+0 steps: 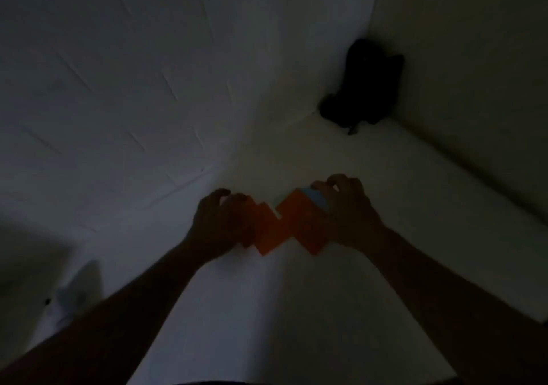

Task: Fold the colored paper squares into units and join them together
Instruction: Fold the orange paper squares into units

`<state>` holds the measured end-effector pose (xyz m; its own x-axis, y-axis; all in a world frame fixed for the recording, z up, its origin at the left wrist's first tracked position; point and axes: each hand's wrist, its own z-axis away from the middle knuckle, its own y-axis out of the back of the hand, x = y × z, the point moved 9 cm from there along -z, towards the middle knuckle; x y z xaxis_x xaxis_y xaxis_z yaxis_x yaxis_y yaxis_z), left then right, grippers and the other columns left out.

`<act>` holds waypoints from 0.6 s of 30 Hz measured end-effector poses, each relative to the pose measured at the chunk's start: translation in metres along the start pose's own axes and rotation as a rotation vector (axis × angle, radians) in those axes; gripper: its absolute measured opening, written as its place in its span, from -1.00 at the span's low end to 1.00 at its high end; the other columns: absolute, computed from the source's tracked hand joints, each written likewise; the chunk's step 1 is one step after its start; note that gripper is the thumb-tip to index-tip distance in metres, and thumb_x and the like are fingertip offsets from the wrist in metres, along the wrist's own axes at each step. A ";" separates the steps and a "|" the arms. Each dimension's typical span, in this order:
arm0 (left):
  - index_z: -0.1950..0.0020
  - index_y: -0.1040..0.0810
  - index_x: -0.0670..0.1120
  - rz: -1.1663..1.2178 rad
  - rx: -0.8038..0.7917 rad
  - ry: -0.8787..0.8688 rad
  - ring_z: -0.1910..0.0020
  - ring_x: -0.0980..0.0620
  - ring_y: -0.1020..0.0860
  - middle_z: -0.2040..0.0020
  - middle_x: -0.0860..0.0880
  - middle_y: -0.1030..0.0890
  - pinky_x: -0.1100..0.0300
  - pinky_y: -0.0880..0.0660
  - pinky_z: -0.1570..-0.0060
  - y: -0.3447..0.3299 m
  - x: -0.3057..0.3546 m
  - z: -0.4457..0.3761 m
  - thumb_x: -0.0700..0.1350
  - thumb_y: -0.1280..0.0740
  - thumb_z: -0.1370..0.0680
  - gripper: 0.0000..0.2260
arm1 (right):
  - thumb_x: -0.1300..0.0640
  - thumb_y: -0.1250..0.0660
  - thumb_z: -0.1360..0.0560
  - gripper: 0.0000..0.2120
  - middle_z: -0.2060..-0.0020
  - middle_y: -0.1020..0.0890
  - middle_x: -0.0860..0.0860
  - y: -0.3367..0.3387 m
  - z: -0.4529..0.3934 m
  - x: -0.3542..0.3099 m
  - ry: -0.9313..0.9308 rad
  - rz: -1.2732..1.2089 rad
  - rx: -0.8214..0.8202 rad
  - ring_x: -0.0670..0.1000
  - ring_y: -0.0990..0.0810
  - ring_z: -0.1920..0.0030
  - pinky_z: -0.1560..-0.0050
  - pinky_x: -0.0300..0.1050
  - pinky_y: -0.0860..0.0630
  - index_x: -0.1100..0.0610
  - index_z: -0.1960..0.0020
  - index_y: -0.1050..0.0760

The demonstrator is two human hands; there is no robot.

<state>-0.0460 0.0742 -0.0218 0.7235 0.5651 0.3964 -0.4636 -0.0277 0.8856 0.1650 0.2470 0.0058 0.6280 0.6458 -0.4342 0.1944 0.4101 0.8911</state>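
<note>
No legible text, label, brand, number or sign is to be found in the head view. The scene is recorded in very dim light. No print or marking can be made out on the orange folded paper [284,227], and none on the pale blue paper [318,202] beside it. The white surface [296,310] on which the papers are laid is seen to be unmarked. The dark object [364,85] in the far corner is too shadowed for any lettering to be read. The pale object [78,292] at lower left is blurred, and nothing can be read on it.
</note>
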 end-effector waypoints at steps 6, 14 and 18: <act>-0.63 -0.19 0.14 -0.217 0.188 -0.064 -0.48 -0.15 -0.20 -0.55 -0.05 -0.27 -0.17 -0.25 -0.42 -0.020 -0.028 -0.013 0.59 -0.09 -0.35 -0.06 | -0.48 -0.13 -0.39 -0.29 -0.32 -0.37 0.01 -0.049 -0.007 0.007 0.134 0.193 0.173 0.14 -0.33 -0.31 -0.23 0.09 -0.43 -0.13 -0.41 -0.40; -0.40 -0.46 0.19 -0.263 0.442 -0.112 -0.27 -0.15 -0.45 -0.27 -0.04 -0.51 -0.08 -0.41 -0.27 -0.022 -0.037 -0.018 0.69 -0.15 -0.24 -0.11 | -0.38 -0.19 -0.44 -0.40 -0.32 -0.31 -0.14 -0.059 -0.003 0.011 0.154 0.209 0.225 0.04 -0.25 -0.31 -0.28 0.03 -0.31 -0.26 -0.44 -0.31; -0.37 -0.41 0.22 -0.128 0.445 -0.214 -0.18 -0.08 -0.58 -0.18 0.06 -0.63 -0.07 -0.50 -0.21 -0.015 -0.027 -0.014 0.61 -0.34 -0.21 -0.17 | -0.37 -0.20 -0.47 -0.46 -0.31 -0.36 -0.12 -0.059 -0.003 0.010 0.165 0.193 0.264 0.05 -0.28 -0.29 -0.29 0.03 -0.34 -0.26 -0.41 -0.37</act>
<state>-0.0654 0.0705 -0.0495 0.8705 0.4066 0.2772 -0.1351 -0.3442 0.9291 0.1578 0.2309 -0.0511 0.5461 0.7991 -0.2514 0.2859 0.1043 0.9526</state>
